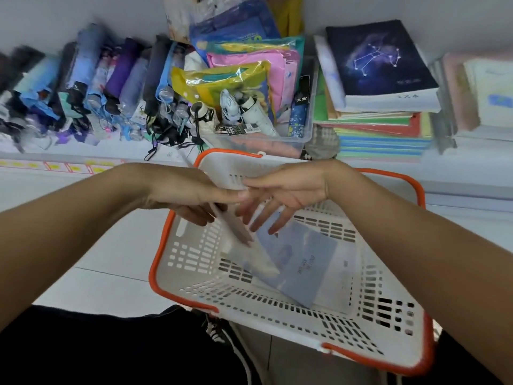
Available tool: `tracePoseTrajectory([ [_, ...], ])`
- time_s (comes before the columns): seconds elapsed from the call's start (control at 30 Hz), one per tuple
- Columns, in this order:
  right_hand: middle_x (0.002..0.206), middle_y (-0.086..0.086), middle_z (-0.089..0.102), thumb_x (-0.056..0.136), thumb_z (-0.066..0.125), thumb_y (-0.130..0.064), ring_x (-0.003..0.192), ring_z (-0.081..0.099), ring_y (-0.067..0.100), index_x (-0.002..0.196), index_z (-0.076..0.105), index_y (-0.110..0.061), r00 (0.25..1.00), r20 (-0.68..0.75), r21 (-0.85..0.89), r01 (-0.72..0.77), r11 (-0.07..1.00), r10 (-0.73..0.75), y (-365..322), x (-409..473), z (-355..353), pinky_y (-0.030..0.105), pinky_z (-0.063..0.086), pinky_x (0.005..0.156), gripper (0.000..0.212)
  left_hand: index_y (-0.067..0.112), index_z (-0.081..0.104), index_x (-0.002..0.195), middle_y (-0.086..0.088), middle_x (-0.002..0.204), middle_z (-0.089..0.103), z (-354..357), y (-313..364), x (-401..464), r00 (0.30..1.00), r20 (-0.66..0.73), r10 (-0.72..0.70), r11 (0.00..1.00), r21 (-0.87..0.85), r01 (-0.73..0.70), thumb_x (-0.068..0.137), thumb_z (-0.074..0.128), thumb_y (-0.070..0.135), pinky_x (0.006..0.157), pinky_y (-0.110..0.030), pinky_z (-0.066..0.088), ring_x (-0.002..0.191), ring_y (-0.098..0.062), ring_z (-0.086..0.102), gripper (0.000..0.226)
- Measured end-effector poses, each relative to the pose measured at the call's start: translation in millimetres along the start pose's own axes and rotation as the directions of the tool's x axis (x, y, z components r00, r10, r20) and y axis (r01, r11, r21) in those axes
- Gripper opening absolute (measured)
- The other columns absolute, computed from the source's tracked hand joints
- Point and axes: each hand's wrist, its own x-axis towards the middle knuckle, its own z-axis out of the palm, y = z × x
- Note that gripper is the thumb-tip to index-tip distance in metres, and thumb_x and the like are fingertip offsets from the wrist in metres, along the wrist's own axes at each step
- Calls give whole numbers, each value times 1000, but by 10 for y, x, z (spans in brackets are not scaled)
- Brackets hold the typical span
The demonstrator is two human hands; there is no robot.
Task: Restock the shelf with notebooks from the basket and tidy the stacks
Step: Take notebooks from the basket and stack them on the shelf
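A: Head view: we see a pale blue notebook (298, 262) lying flat on the floor of the white, orange-rimmed basket (361, 326), with a white one (342, 276) partly under it at its right.

B: And we see our left hand (191, 195) pinching a thin pale notebook (244, 240), blurred, tilted edge-on over the basket.

A: Our right hand (288, 193) hovers beside it, fingers spread and released, gripping nothing; its thumb nearly meets the left fingertips.

B: On the shelf (83, 159) beyond the basket, we note 1 tall stack of notebooks (380, 126) topped by a dark constellation cover (380, 62).

A: Left of that stack, we see a clear bin (302, 134) of packaged items, then a row of folded umbrellas (97, 84).
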Motion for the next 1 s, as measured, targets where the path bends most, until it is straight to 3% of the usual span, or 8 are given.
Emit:
tracePoseTrajectory([
  [0.1, 105, 7, 66, 79, 74, -55, 91, 67, 24, 99, 65, -13, 867, -476, -436, -378, 817, 147, 737, 405, -226, 33, 56, 78, 48, 19, 81, 85, 1, 89, 75, -21, -4, 1, 920, -360, 155, 889, 456, 28, 72, 75, 57, 76, -28, 53, 87, -19, 69, 40],
  [0.17, 120, 8, 60, 63, 85, -55, 105, 62, 26, 119, 57, -10, 723, -680, -459, -545, 702, 117, 1383, 685, -194, 37, 54, 86, 77, 26, 80, 87, 6, 91, 74, -44, 25, -35, 838, -465, 286, 781, 619, 76, 78, 75, 26, 75, -25, 48, 86, -17, 65, 10],
  [0.23, 131, 11, 48, 61, 85, -51, 119, 52, 31, 131, 45, -8, 653, -744, -390, -595, 703, 141, 1858, 843, -15, 41, 52, 90, 91, 32, 75, 105, 7, 110, 69, -75, 28, -66, 844, -449, 293, 764, 641, 76, 81, 72, 15, 82, -24, 46, 99, -17, 61, 30],
  [0.37, 138, 15, 32, 66, 82, -41, 126, 40, 35, 138, 35, -10, 567, -817, -357, -644, 677, 109, 2199, 935, 115, 46, 50, 92, 91, 34, 57, 134, 0, 140, 53, -166, 0, -107, 858, -433, 276, 730, 676, 106, 85, 63, 7, 97, -30, 43, 124, -24, 51, 56],
  [0.73, 121, 10, 46, 62, 83, -36, 112, 48, 30, 121, 47, -13, 602, -786, -325, -592, 737, 137, 2275, 777, -198, 40, 50, 82, 73, 36, 48, 142, 0, 142, 53, -256, -16, -243, 834, -369, 410, 598, 799, 60, 87, 57, 3, 101, -35, 41, 126, -23, 49, 65],
  [0.8, 128, 13, 42, 68, 81, -30, 116, 45, 33, 124, 45, -9, 537, -835, -286, -608, 740, 119, 2287, 774, -162, 39, 49, 80, 70, 36, 48, 142, 0, 141, 53, -267, -17, -238, 834, -360, 419, 597, 801, 46, 88, 59, 4, 100, -34, 40, 125, -23, 49, 63],
  [0.9, 143, 19, 34, 76, 76, -22, 129, 39, 37, 136, 37, -4, 327, -922, -78, -685, 724, 209, 2320, 727, -100, 43, 48, 93, 74, 36, 49, 141, 1, 142, 53, -261, -16, -216, 852, -335, 401, 606, 795, 27, 89, 60, 7, 102, -33, 39, 127, -22, 48, 61],
  [1.0, 125, 22, 56, 65, 90, -24, 108, 60, 34, 133, 47, 5, 358, -762, 351, -472, 809, 539, 2379, 706, -77, 42, 55, 89, 85, 38, 51, 139, 1, 140, 55, -179, 14, -177, 877, -287, 385, 592, 806, 4, 89, 59, 6, 97, -29, 40, 122, -22, 51, 60],
])
